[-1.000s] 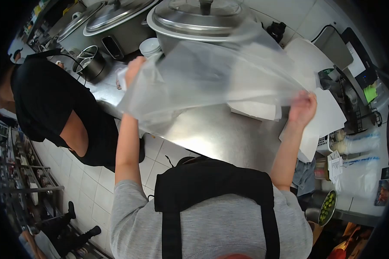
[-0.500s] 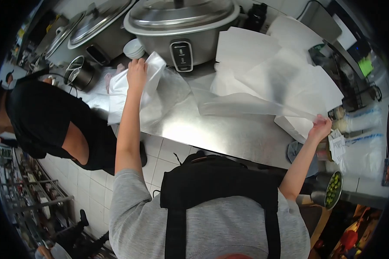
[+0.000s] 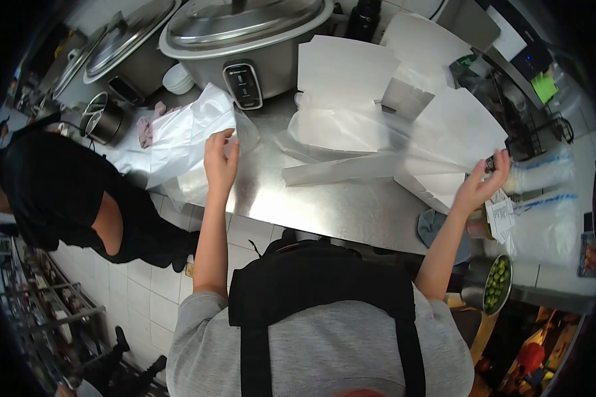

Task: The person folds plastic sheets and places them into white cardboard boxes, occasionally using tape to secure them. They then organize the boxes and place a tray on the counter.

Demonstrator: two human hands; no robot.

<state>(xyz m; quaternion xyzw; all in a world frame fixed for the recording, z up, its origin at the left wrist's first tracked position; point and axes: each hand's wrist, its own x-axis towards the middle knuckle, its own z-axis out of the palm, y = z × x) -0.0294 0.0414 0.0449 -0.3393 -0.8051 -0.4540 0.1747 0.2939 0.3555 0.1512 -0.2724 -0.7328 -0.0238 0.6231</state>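
My left hand [image 3: 220,162] is over the steel counter, fingers loosely curved and apart, holding nothing I can see. Beside it lies a stack of white plastic sheets [image 3: 192,132], partly hanging over the counter's front edge. My right hand [image 3: 481,185] is open by the right side of an unfolded white cardboard box [image 3: 453,132], thumb and fingers spread. A translucent sheet [image 3: 351,169] drapes across the front of this box and of a second open box [image 3: 347,66] to its left. Another white box [image 3: 420,49] stands behind them.
Large rice cookers [image 3: 245,59] line the back, with white bowls [image 3: 177,79] and a metal pot [image 3: 104,119] close by. Clear plastic bags [image 3: 549,198] and a bowl of green pieces [image 3: 496,284] are at right. A person in black [image 3: 66,185] stands at left.
My left hand has let go of the white sheets and moved toward me. My right hand has released the translucent sheet, which has settled lower over the boxes. The view has shifted slightly.
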